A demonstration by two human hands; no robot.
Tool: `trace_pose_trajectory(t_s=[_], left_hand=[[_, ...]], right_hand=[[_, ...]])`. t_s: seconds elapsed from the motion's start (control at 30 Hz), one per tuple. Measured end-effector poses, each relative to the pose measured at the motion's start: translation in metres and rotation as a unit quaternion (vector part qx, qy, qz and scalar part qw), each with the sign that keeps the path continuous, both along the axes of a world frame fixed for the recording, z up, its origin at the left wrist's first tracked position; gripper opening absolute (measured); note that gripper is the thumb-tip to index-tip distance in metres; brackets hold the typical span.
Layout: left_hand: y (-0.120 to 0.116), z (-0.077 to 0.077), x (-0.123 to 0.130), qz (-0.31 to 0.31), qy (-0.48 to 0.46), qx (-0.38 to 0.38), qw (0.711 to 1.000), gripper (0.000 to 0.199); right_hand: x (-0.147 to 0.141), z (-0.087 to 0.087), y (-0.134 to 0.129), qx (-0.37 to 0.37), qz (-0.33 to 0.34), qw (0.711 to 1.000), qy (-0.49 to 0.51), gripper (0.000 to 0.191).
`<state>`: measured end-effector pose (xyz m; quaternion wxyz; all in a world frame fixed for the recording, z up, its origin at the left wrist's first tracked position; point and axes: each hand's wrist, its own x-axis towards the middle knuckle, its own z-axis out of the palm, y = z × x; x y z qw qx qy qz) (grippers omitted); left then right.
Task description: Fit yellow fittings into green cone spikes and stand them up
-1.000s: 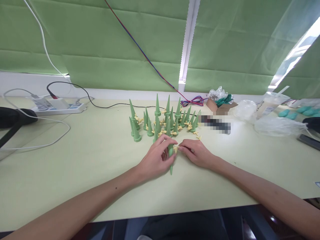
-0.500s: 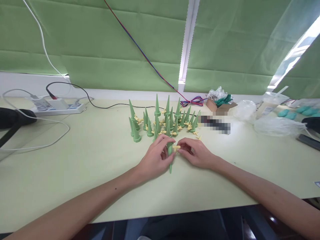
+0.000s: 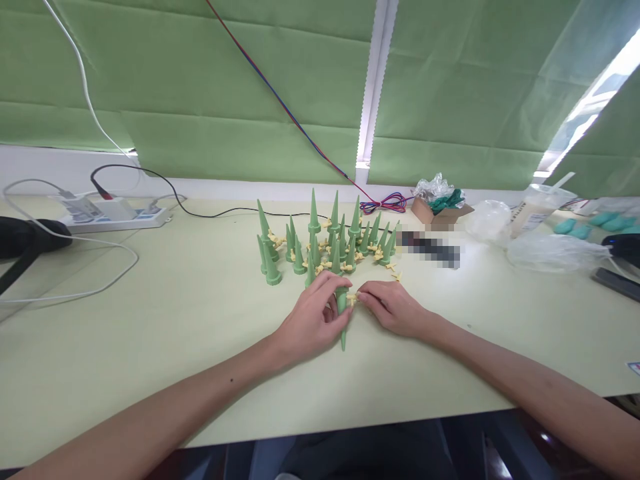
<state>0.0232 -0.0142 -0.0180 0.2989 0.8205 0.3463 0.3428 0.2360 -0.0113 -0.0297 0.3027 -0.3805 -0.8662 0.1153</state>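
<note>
My left hand [image 3: 314,319] is closed around a green cone [image 3: 342,303], whose narrow tip points toward the table's front edge. A small pale yellow piece [image 3: 351,298] touches or nearly touches the cone's right side. The thumb and fingers of my right hand [image 3: 393,307] pinch the outer end of that piece. Just beyond both hands, several green cones [image 3: 273,272] stand upright on the table. Small yellow pieces [image 3: 379,254] lie or are fixed among them, and a few [image 3: 397,276] lie at the right of the group.
A power strip [image 3: 145,219] with plugs and cables is at the left of the table [image 3: 200,400]. A small cardboard box [image 3: 440,217], plastic bags [image 3: 555,253], a cup [image 3: 535,207] and teal objects [image 3: 580,230] stand at the right. Coiled red-blue wire [image 3: 393,202] lies behind the cones.
The yellow piece has come closer to the held cone's side. My right hand's fingers have closed more tightly at its outer end, and the held cone has shifted slightly nearer to me.
</note>
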Motion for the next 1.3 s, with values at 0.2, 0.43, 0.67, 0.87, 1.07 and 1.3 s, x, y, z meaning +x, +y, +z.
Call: trace_pose_trajectory(t_s=[0.2,0.43,0.67,0.87,1.07,1.3], left_hand=[[0.0,0.0005,0.0003,0.014,-0.005,-0.004,1.0,0.024],[0.0006,0.0001,0.0007,0.027,-0.007,-0.007,1.0,0.025],[-0.001,0.0007,0.0009,0.016,-0.003,-0.003,1.0,0.024],[-0.0015,0.0014,0.001,0.015,-0.004,-0.004,1.0,0.024],[-0.0003,-0.0004,0.0007,0.025,-0.01,0.001,1.0,0.025],[-0.0003,0.0,0.0007,0.022,-0.008,-0.004,1.0,0.024]], right_hand=[[-0.0001,0.0025,-0.0009,-0.036,-0.017,0.999,0.019,0.024],[0.0014,0.0028,-0.0021,-0.05,-0.005,0.998,0.023,0.015],[0.0005,0.0019,-0.0006,-0.017,-0.006,1.0,-0.002,0.02],[0.0003,-0.0001,0.0009,-0.015,-0.012,1.0,-0.014,0.03],[0.0007,0.0019,0.0002,-0.055,-0.027,0.998,0.015,0.02],[0.001,0.0036,-0.002,-0.05,-0.006,0.999,0.011,0.013]])
